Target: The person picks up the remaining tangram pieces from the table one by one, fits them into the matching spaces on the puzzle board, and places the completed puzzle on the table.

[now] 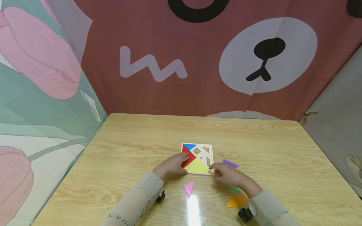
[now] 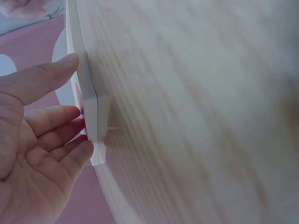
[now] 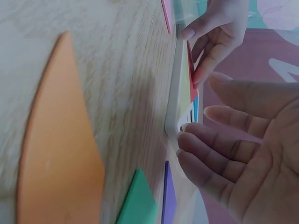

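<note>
A square white tangram board (image 1: 210, 150) lies on the table, with a red triangle (image 1: 191, 157), a yellow triangle (image 1: 197, 168) and a blue piece (image 1: 189, 146) set in it. Several cut-outs show on its right half. My left hand (image 1: 176, 164) rests on the board's near left corner, fingertips on the red triangle and thumb at the near edge. At the near right corner, my right hand (image 1: 227, 175) touches the board beside the yellow triangle's tip with its index finger. The right wrist view shows that hand (image 3: 247, 144) with loosely bent fingers and an uncovered palm.
A pink triangle (image 1: 189, 189) lies in front of the board. To the right are a purple piece (image 1: 231, 163), a green piece (image 3: 139, 200) and an orange piece (image 3: 60, 144), partly under my right arm in the head view. A printed curtain (image 1: 169, 97) hangs behind the table.
</note>
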Demonstrator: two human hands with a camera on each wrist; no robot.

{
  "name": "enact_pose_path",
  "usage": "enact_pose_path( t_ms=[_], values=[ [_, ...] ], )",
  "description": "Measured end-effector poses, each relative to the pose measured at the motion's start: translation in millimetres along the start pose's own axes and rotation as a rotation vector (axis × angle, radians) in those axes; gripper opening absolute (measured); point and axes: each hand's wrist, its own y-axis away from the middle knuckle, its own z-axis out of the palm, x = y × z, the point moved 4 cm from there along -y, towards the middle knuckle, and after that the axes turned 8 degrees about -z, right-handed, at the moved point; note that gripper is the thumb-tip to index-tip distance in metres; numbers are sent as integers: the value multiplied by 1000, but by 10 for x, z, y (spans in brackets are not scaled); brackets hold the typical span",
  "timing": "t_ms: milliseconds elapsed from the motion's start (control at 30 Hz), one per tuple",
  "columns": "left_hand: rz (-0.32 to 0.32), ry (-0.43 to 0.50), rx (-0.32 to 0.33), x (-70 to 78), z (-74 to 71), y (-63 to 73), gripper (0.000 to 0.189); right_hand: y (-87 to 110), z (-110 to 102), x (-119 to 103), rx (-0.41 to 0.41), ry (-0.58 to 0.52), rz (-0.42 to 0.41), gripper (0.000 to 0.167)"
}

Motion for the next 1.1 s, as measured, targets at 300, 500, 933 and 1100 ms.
enact_pose_path(
  t_ms=[300, 500, 933, 1100],
  values=[
    [1, -8, 2, -15, -10, 1, 63, 146, 1, -36, -58, 41, 9, 33],
    [-6, 10, -9, -15, -27, 5, 62, 232, 4, -76, -91, 82, -13, 26],
    [-9, 18, -16, -5, -28, 10, 63, 396, 8, -81, -125, 121, -4, 21],
    [0, 19, -11, -3, -23, 10, 63, 446, 31, -65, -114, 164, -10, 21]
  ],
)
